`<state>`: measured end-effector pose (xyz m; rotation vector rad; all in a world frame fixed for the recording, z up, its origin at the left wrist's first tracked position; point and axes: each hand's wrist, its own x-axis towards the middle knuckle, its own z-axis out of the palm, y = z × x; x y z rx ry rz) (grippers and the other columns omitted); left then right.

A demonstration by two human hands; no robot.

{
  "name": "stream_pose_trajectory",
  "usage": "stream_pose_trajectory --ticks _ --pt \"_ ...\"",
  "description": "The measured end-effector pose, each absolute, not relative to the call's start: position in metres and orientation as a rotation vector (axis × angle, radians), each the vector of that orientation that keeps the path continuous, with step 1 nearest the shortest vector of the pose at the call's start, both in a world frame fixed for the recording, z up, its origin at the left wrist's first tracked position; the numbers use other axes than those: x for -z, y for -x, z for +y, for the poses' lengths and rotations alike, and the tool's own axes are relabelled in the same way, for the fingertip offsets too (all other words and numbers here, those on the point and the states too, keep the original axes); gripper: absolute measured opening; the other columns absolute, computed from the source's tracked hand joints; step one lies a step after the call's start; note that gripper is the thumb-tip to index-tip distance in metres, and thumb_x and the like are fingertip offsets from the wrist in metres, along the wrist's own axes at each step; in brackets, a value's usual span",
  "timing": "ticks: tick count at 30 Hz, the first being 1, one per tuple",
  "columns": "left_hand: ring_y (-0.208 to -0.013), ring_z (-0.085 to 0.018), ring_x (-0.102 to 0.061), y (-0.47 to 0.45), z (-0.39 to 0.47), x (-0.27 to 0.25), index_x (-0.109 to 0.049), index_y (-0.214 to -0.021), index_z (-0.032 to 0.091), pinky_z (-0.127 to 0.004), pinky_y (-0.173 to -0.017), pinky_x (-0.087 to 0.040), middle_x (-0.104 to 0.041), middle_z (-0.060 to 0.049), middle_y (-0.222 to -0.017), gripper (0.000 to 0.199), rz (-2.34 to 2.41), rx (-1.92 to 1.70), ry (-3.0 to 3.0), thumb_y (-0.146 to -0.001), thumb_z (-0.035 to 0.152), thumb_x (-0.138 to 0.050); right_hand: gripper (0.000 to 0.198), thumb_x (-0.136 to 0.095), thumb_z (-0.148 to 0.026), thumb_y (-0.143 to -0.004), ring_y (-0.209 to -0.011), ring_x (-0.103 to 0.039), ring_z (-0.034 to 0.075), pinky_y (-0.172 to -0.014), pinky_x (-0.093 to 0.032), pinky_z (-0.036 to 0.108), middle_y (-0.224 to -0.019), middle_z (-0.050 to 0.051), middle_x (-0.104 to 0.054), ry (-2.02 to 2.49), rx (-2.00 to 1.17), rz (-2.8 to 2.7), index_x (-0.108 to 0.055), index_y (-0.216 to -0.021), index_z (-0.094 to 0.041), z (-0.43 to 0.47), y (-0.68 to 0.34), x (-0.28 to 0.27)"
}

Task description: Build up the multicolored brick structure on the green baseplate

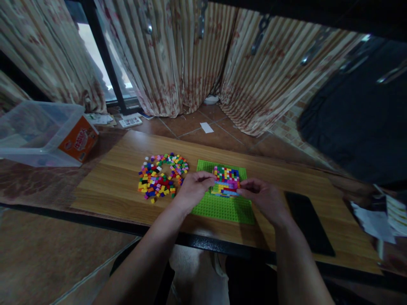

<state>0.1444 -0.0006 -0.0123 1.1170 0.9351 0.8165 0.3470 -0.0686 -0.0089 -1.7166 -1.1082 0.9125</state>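
Note:
A block of multicoloured toy bricks (226, 174) stands on the green studded baseplate (222, 209). My left hand (194, 189) is closed, thumb and forefinger pinching at the block's left side. On the opposite side, my right hand (263, 195) grips its right edge with thumb and fingertips. Rows of purple, yellow, blue and red bricks show on the side facing me. Mixed studs cover the top. The exact contact under my fingertips is too small to make out. Left of the baseplate lies a loose pile of small coloured bricks (159, 186), partly spread in a ring.
A black flat slab (309, 222) lies on the wooden table (114, 182) to the right. At the far left is a clear plastic bin (41, 131) with an orange label. Papers (375, 220) sit at the right end, and striped curtains (178, 55) hang behind.

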Motion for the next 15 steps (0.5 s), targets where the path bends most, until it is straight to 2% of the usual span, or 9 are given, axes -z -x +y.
stream_pose_trajectory --ticks 6,10,15 --pt "-0.053 -0.007 -0.04 -0.143 -0.0008 0.0112 -0.074 -0.078 0.015 -0.023 -0.053 -0.029 -0.06 0.002 -0.062 0.012 0.956 -0.802 -1.118 -0.073 0.021 -0.065 0.038 -0.07 -0.055 -0.072 -0.06 -0.06 0.015 -0.059 -0.047 0.029 -0.066 0.003 -0.068 1.759 -0.866 -1.12 -0.07 -0.08 -0.018 -0.0698 -0.349 0.01" --pt "-0.053 -0.007 -0.041 -0.1429 -0.0011 0.0093 -0.073 -0.078 0.014 -0.023 -0.053 -0.029 -0.061 0.002 -0.064 0.01 0.944 -0.808 -1.1 -0.073 0.019 -0.065 0.042 -0.066 -0.058 -0.074 -0.057 -0.06 0.016 -0.055 -0.046 0.029 -0.062 0.003 -0.066 1.837 -0.834 -1.138 -0.07 -0.081 -0.017 -0.066 -0.3429 0.0124" --pt "-0.053 -0.007 -0.041 -0.1422 0.0001 0.0101 -0.074 -0.077 0.015 -0.023 -0.054 -0.031 -0.062 0.002 -0.064 0.01 0.946 -0.808 -1.108 -0.073 0.019 -0.065 0.037 -0.067 -0.054 -0.075 -0.055 -0.059 0.015 -0.054 -0.046 0.029 -0.063 0.003 -0.067 1.882 -0.844 -1.127 -0.069 -0.08 -0.018 -0.062 -0.3407 0.0184"
